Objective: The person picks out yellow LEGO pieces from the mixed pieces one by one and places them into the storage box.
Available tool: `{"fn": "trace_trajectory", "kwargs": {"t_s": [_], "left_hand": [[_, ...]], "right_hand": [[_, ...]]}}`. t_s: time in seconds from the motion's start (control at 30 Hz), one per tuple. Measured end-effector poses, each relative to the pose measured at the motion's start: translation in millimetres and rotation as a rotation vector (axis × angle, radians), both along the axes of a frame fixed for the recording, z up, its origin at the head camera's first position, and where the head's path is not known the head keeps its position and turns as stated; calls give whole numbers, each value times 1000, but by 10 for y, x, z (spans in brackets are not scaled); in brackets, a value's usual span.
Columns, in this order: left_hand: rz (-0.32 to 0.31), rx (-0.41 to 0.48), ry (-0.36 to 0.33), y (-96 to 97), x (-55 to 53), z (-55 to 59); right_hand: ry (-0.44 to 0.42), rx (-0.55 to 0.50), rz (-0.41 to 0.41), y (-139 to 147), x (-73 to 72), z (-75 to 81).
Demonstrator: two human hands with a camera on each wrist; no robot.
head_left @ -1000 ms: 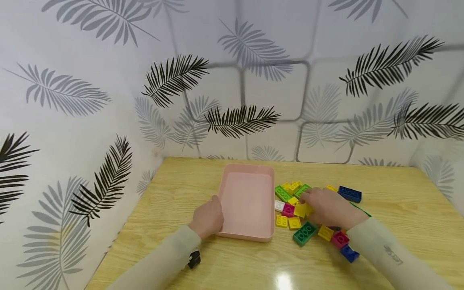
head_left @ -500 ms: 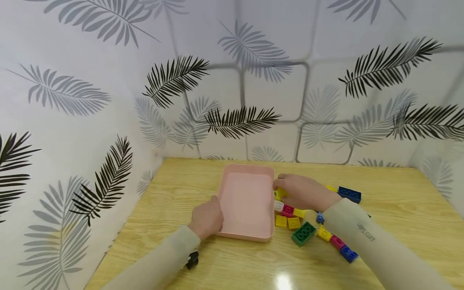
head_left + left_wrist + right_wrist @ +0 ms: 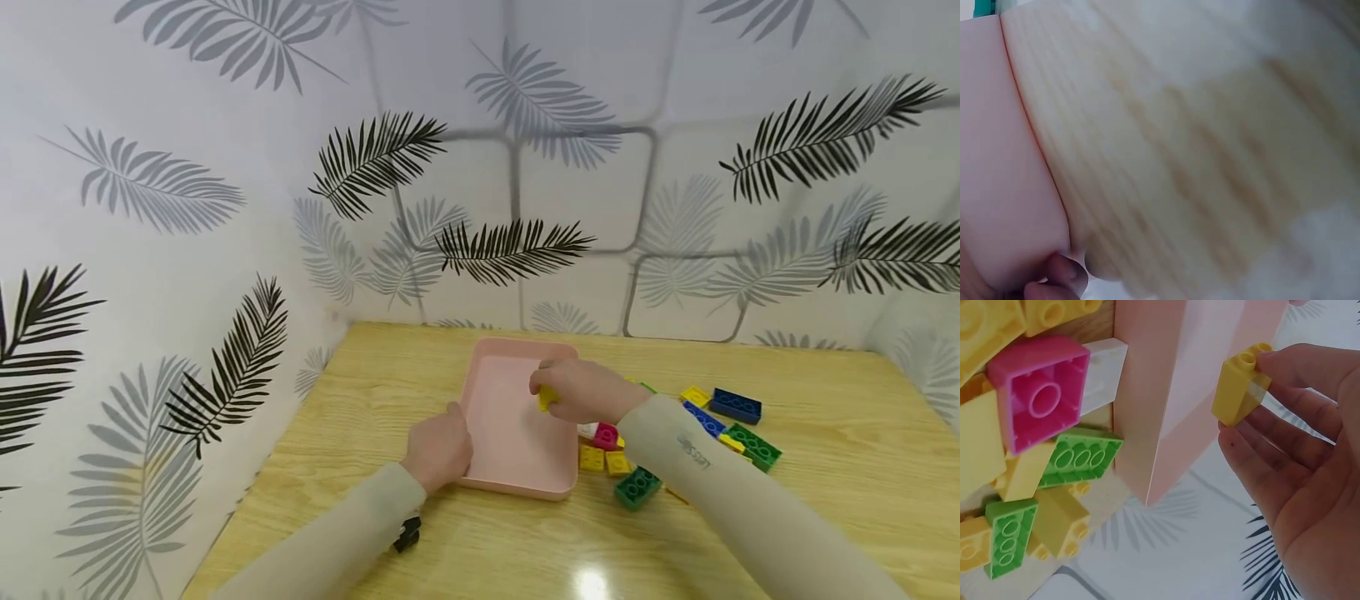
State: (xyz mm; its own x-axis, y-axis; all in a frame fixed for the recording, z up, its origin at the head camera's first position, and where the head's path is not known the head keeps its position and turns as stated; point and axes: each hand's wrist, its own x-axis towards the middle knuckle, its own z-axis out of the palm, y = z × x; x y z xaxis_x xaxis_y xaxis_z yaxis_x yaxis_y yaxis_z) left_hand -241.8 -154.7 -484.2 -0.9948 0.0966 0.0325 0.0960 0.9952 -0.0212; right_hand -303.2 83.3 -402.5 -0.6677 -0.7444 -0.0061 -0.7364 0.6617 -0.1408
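Pink tray (image 3: 498, 429): set on the wood-grain table (image 3: 487, 550), pretty much mid-view.
Left hand (image 3: 437, 450): planted at the tray's 8 o'clock, rim gripped; most of the fingers are hidden from the head camera.
Right hand (image 3: 588, 393): held over the tray's 2 o'clock side, thumb and fingertips pinched on a yellow brick.
Yellow brick (image 3: 1232, 394): held up over the tray, studs partly covered by the thumb.
Loose pile: spread from about 2 to 4 o'clock of the tray, partly blocked by the right sleeve (image 3: 697, 467).
Closest bits: a white brick (image 3: 1100, 375) and a magenta brick (image 3: 1038, 394), sat side by side by the tray wall at 3 o'clock.
Further out: dark green brick (image 3: 637, 488) at 4 o'clock, navy brick (image 3: 736, 406) at 3.
Backdrop: leaf-print wall (image 3: 570, 192) at 12 o'clock.
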Motion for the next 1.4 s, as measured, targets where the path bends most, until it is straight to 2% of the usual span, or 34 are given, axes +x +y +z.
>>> {"fn": "trace_trajectory", "kwargs": {"t_s": [0.33,0.57,0.8,0.93,1.17,1.27,1.4], "left_hand": [[7,8,10,2,-9,-9],[25,5,19,15,-51,-65],[38,9,27,18,-50,-61],[42,37,-4,-4,-40,-11],[56,152,-125,-119,-47,123],[33,187,-154,-175,-31,171],[-13,220,-155,-190,-8,200]], "right_hand": [[-8,33,48,-221,-117,-120],[-73,69,11,-303,-105,-168],[-88,100,0,-336,-125,-218],[-73,99,15,-323,-100,-210],[-73,69,-11,-227,-13,-148],[-78,62,-23,-146,23,-132],[-75,59,-49,23,71,-115]]}}
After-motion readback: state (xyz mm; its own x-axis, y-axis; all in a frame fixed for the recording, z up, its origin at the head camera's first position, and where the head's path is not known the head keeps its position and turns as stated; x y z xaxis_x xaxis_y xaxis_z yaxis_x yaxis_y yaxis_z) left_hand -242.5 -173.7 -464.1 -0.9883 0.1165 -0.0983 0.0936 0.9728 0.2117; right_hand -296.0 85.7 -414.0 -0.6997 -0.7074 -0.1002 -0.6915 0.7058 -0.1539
